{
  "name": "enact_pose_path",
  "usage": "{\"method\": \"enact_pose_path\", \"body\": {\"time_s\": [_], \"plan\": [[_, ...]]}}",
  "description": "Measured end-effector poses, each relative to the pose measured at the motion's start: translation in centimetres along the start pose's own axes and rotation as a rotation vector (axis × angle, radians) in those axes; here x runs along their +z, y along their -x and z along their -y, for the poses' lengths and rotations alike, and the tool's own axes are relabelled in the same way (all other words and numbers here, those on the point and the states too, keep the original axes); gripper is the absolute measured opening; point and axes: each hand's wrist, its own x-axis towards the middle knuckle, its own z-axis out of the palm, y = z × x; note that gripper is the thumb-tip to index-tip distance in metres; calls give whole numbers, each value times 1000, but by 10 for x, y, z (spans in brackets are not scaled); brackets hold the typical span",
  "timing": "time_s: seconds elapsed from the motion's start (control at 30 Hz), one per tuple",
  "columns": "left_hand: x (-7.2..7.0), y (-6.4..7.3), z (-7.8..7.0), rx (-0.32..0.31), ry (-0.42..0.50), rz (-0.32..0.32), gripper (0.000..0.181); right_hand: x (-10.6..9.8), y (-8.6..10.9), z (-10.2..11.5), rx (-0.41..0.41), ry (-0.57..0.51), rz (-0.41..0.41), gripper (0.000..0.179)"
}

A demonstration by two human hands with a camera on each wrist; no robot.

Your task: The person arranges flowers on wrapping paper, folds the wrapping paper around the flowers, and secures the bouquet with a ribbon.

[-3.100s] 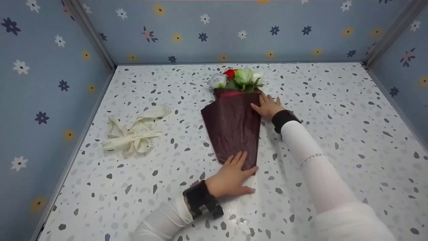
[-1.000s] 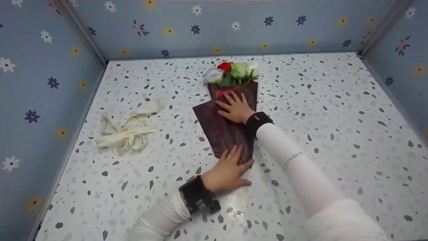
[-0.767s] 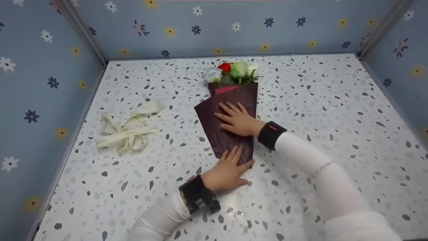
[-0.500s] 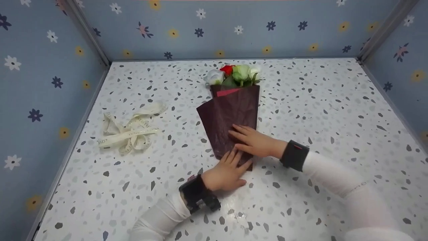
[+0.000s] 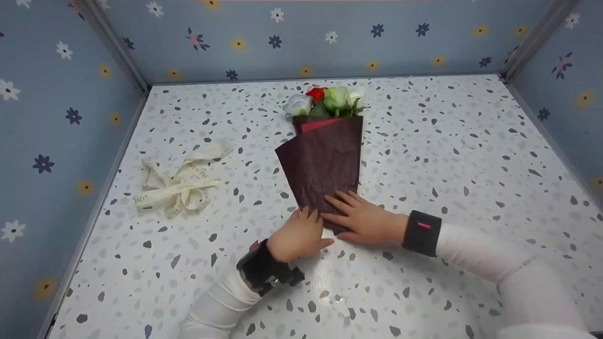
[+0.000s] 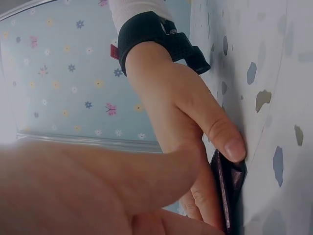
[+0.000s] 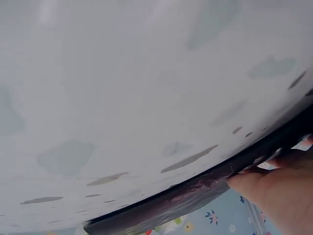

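A bouquet in dark maroon wrapping paper lies in the middle of the table in the head view. Red, green, white and pale blue flowers show at its far end. My right hand rests on the lower part of the paper, fingers spread towards the left. Close beside it, my left hand touches the paper's lower left edge with its fingertips, which are slightly bent. In the left wrist view the right thumb lies by the folded paper end. The paper runs along the tabletop in the right wrist view.
A loose cream ribbon with printed letters lies in a tangle on the left of the speckled tabletop. Blue flower-patterned walls enclose the back and both sides. A small clear shiny patch lies near the front.
My right hand has slid from the paper's upper right edge down to its lower part. My left hand has shifted left, from atop the lower end to its left edge.
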Motion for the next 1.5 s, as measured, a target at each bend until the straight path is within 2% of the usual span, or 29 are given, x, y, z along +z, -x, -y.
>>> {"method": "enact_pose_path", "body": {"time_s": [0.1, 0.23, 0.43, 0.6, 0.83, 1.1, 1.37, 1.5], "plan": [[-1, 0, -1, -2, -15, -34, 67, 0, -2, 0, 35, -4, -11, 55], [-4, 2, -3, 20, -27, -35, 63, -2, -3, -3, 85, -16, -17, 55], [-5, 0, -3, 23, -11, 15, 60, -7, -2, -6, 127, -16, -25, 56], [-1, -2, -3, 15, -11, 59, 60, -10, 0, -13, 209, -55, 12, 56], [-1, -4, -3, 7, 51, 104, 59, -10, 13, -37, 349, -69, 14, 56], [-2, -3, -2, -4, 83, 122, 61, -10, 36, -74, 484, -147, 25, 59], [1, -5, -1, -54, 173, 126, 72, -9, 57, -100, 527, -216, 40, 58], [3, -9, 2, -86, 177, 115, 80, -10, 65, -110, 532, -276, 45, 57]]}}
